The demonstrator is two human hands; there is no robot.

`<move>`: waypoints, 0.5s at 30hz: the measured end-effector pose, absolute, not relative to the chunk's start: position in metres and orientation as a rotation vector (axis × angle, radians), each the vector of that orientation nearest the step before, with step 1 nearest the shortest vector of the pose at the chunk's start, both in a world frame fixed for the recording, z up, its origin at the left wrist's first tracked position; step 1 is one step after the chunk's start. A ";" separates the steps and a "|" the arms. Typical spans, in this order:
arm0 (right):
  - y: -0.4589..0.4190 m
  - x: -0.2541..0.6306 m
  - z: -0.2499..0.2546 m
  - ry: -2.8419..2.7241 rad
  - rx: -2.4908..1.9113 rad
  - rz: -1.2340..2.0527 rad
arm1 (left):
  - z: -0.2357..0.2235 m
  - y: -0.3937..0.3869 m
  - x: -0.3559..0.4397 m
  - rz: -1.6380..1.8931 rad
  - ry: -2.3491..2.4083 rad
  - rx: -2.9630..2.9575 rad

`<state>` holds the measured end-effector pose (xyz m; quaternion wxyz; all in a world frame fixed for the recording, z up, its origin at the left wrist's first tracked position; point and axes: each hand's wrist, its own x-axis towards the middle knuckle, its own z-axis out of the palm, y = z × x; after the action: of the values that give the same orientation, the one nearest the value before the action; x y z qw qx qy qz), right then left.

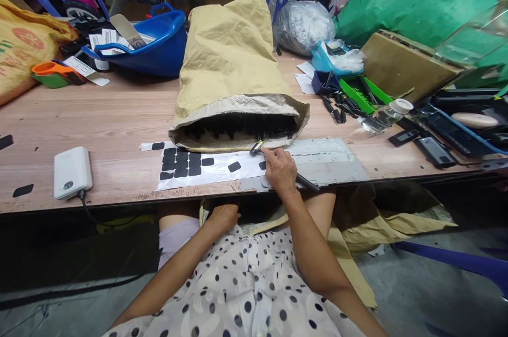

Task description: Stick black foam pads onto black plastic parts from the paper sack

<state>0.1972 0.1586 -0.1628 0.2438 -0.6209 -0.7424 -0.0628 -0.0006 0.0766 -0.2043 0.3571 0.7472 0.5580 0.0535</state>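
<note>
My right hand (281,170) is closed around a hammer (307,182). Its metal head points toward the mouth of a tan paper sack (230,56), and its black handle sticks out toward the table's front edge. The sack lies on its side, with dark items partly visible inside. Under my right hand is a grey plate (329,160). Beside it, a white sheet (216,175) carries rows of black rounded stickers (181,163). My left hand (224,218) is low in my lap by another open sack (270,225), its fingers mostly hidden below the table edge.
A white power bank (72,173) with a cable sits at left. Behind it stands a blue basin (159,43) of papers. A green tray (363,94), black parts (341,107), a clear bottle (387,115) and a cardboard piece (413,64) occupy the right side.
</note>
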 end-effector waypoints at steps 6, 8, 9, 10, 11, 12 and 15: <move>0.159 0.197 -0.164 -2.019 -1.695 -0.221 | -0.124 0.103 0.008 0.389 1.011 1.833; 0.158 0.196 -0.164 -2.011 -1.693 -0.221 | -0.108 0.132 0.005 0.687 1.310 1.788; 0.158 0.196 -0.164 -2.008 -1.691 -0.214 | -0.105 0.149 0.002 0.815 1.515 1.756; 0.158 0.196 -0.164 -2.008 -1.690 -0.204 | -0.104 0.167 -0.002 0.924 1.706 1.706; 0.159 0.196 -0.164 -2.010 -1.689 -0.192 | -0.106 0.184 -0.007 0.992 1.863 1.643; 0.159 0.196 -0.164 -2.013 -1.690 -0.181 | -0.110 0.199 -0.012 1.035 2.001 1.581; 0.159 0.197 -0.164 -2.021 -1.683 -0.175 | -0.124 0.231 -0.023 1.018 2.230 1.402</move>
<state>0.1970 0.1592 -0.1636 0.2504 -0.6182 -0.7423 -0.0644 -0.0233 0.2314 -0.1238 0.1582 0.4903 0.7797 0.3559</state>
